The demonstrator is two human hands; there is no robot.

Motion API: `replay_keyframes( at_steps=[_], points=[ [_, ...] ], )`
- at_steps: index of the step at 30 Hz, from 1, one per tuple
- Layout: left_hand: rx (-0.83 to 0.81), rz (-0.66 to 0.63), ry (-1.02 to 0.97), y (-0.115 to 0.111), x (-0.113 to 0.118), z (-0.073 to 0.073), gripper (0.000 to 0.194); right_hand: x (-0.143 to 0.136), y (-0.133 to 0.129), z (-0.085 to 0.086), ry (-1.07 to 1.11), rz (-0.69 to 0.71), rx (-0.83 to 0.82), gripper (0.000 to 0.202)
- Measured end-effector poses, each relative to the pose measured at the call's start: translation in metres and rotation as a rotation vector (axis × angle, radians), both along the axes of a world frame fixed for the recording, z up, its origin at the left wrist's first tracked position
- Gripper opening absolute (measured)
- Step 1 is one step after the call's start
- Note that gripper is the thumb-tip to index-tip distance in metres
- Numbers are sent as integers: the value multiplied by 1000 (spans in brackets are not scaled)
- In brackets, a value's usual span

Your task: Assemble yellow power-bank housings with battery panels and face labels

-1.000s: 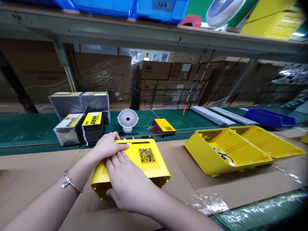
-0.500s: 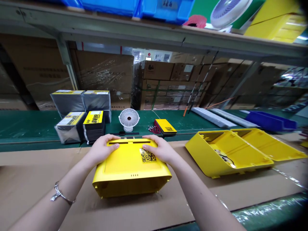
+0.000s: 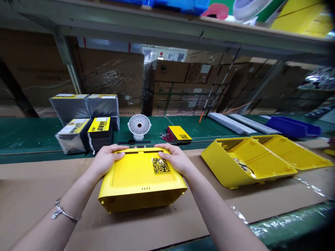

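Note:
A yellow plastic housing (image 3: 138,183) with a black QR-code label (image 3: 160,166) lies on the cardboard-covered bench (image 3: 34,195) in front of me. My left hand (image 3: 106,159) grips its far left corner, fingers curled over the back edge. My right hand (image 3: 175,158) grips the far right corner, partly covering the label's top. A bracelet sits on my left wrist.
Two open yellow housings (image 3: 243,164) lie to the right. Behind, on the green belt (image 3: 26,134), are wrapped stacks of black-and-yellow packs (image 3: 86,122), a small white fan (image 3: 139,126), a yellow card stack (image 3: 180,134) and a blue bin (image 3: 293,126). Cartons stand beyond.
A second ago my right hand lay across the housing's near left side; it moved to the far right corner. Both hands now hold the back edge, and the housing has turned square to me.

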State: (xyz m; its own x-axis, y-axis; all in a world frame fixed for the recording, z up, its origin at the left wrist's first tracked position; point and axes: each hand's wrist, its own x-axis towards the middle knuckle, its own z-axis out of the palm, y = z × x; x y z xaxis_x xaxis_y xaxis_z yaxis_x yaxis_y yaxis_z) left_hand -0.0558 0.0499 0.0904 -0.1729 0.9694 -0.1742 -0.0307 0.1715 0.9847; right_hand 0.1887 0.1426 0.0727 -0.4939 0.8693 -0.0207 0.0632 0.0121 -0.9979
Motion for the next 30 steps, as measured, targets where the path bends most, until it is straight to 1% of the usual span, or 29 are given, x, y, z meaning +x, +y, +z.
replay_keyframes(
  at_steps=[2, 4, 9, 14, 18, 23, 26, 30],
  points=[
    [-15, 12, -13, 0, 0, 0, 50, -2, 1, -1, -22, -52, 36, 32],
    [-17, 21, -7, -1, 0, 0, 50, -4, 1, -2, -50, -76, 79, 29],
    [6, 26, 66, -3, -1, 0, 49, -6, 1, -3, -150, -84, 200, 26],
    [27, 26, 147, -2, -1, -2, 44, -8, 1, -2, -198, -96, 248, 21],
    [36, 24, 214, -2, -1, -4, 40, -9, 0, 2, -276, -98, 304, 18],
    [48, 41, 306, -4, 1, -1, 34, -11, -2, 6, -374, -113, 400, 16],
    [51, 60, 369, -9, 3, 1, 30, -9, -10, 8, -386, -106, 411, 16],
    [30, 73, 418, -28, 7, 2, 29, -5, -28, 15, -424, -38, 417, 22]
  ],
)
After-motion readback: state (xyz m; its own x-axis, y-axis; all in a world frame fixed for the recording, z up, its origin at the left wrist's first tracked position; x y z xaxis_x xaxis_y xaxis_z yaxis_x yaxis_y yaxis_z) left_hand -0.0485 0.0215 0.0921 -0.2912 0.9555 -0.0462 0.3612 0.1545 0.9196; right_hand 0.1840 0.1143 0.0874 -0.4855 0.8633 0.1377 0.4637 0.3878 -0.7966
